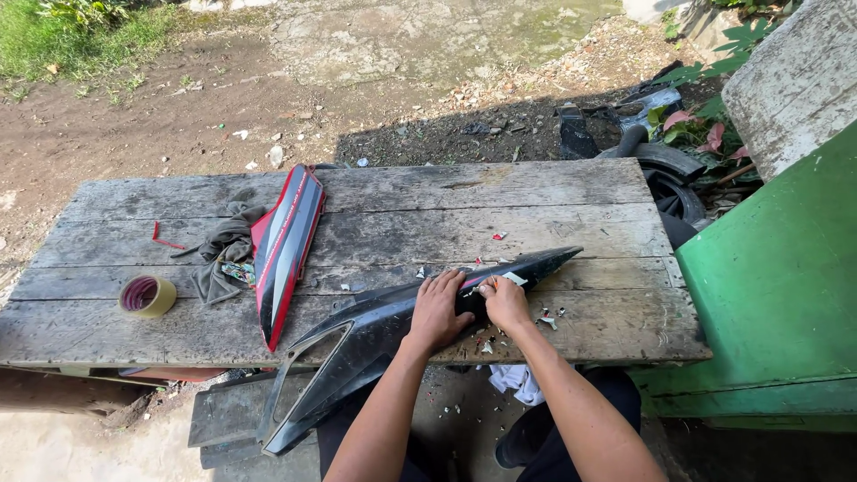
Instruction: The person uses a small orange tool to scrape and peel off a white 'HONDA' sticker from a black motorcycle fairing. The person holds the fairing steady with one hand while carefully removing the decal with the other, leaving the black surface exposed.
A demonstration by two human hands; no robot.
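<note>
Fingers (444,287) of the left hand (437,312) press flat on a black panel (375,335). Right hand (504,302) pinches its edge. Beside the panel on the desk (402,192) lies a red panel (284,245).

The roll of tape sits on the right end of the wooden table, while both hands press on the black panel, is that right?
Not quite. The head view shows the roll of tape on the left end of the wooden table, near the grey rag. The rest holds: the left hand and right hand both press on the black panel.
</note>
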